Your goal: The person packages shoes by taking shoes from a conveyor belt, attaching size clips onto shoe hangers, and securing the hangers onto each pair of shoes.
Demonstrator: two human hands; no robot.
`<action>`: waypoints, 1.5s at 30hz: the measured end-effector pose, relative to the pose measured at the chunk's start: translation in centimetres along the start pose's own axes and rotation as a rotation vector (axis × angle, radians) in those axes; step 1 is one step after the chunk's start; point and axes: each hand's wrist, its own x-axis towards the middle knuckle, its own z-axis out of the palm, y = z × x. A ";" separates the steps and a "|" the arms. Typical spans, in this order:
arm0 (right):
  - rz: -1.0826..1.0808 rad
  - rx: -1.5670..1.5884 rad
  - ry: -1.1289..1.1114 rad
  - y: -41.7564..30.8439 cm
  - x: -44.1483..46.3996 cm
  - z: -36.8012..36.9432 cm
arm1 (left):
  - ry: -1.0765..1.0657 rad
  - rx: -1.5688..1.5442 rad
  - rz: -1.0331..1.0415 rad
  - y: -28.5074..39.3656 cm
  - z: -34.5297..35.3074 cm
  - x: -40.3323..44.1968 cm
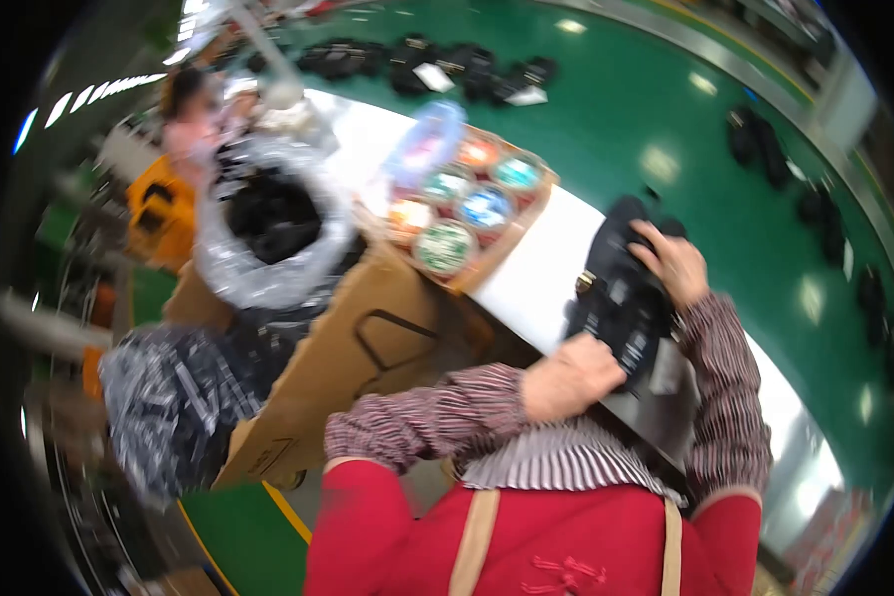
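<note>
A black strapped item with buckles lies at the edge of the white table, right of centre. My right hand rests on its upper right part, with the thumb and fingers curled over the black material. At its lower end my left hand is closed like a fist, pressed against the item. What the left fingers pinch is hidden and blurred. Striped sleeves cover both forearms.
A carton of round containers stands on the table. Left of it are a brown cardboard box, a clear bag with black contents and a dark plastic bag. Several black items lie beyond; a person is at upper left.
</note>
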 end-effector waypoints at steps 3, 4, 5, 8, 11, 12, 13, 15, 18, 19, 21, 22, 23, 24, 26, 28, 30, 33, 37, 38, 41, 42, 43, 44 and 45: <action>-0.007 0.284 0.103 0.1 -1.4 -3.6 | -0.102 0.076 -0.058 0.4 -0.7 0.2; 0.058 0.369 0.133 0.2 -2.4 -5.5 | -0.059 0.074 -0.052 0.4 -0.5 -0.1; 0.135 0.432 0.189 0.7 -3.7 -6.6 | -0.099 0.108 -0.074 0.6 -0.8 -0.2; 0.284 0.511 0.310 1.2 -7.8 -8.8 | -0.042 0.175 -0.142 1.5 -0.5 -0.9; 0.442 0.563 0.213 0.5 -12.4 -8.6 | 0.089 0.146 -0.198 1.6 -0.1 -1.9; 0.450 0.598 0.200 0.0 -13.8 -8.0 | 0.137 0.129 -0.222 1.6 0.0 -2.2; 0.457 0.597 0.175 -0.7 -14.8 -7.7 | 0.177 0.083 -0.293 1.5 0.0 -2.6; 0.483 0.602 0.196 -1.9 -16.0 -6.8 | 0.254 0.057 -0.416 1.5 0.0 -3.5; 0.547 0.578 0.235 -2.1 -17.0 -6.1 | 0.396 -0.055 -0.609 0.8 0.9 -4.3; 0.558 0.580 0.260 -1.7 -17.1 -5.6 | 0.411 -0.153 -0.690 0.6 1.4 -4.8; 0.583 0.597 0.227 -1.6 -17.5 -5.2 | 0.415 -0.282 -0.803 0.2 2.0 -5.5; 0.590 0.588 0.228 -1.8 -17.6 -4.9 | 0.412 -0.292 -0.799 0.2 2.2 -5.5; 0.585 0.576 0.218 -2.3 -17.5 -4.6 | 0.437 -0.387 -0.835 0.3 2.3 -5.4; 0.577 0.565 0.208 -2.6 -17.4 -4.4 | 0.462 -0.480 -0.870 0.4 2.4 -5.4; 0.581 0.538 0.209 -3.0 -17.5 -4.7 | 0.450 -0.476 -0.878 0.4 2.6 -5.4; 0.596 0.543 0.298 -3.7 -17.3 -5.4 | 0.450 -0.548 -0.875 0.6 2.6 -5.6; 0.492 0.514 0.252 -4.6 -16.7 -6.4 | 0.462 -0.555 -0.866 0.4 2.9 -5.8; 0.243 0.516 0.176 -7.1 -15.2 -6.4 | 0.451 -0.533 -0.849 0.4 3.1 -6.1; -0.012 0.324 -0.191 -10.7 -13.8 -4.8 | 0.437 -0.520 -0.797 0.8 3.3 -6.2; -0.048 0.217 -0.186 -11.2 -13.6 -4.0 | 0.425 -0.519 -0.775 0.8 3.4 -6.2; -0.124 0.156 -0.098 -10.9 -11.6 -1.7 | 0.402 -0.508 -0.687 0.5 3.5 -6.1; -0.203 0.229 -0.042 -10.3 -10.9 -1.0 | 0.400 -0.529 -0.688 0.2 3.3 -6.1; -0.241 0.240 -0.001 -10.0 -10.2 -1.5 | 0.419 -0.562 -0.722 -0.3 3.1 -6.1; -0.286 0.256 0.042 -9.8 -9.6 -2.1 | 0.455 -0.497 -0.725 -0.6 2.5 -5.9; -0.278 0.239 -0.021 -9.2 -8.5 -4.0 | 0.505 -0.433 -0.698 -1.1 2.1 -5.9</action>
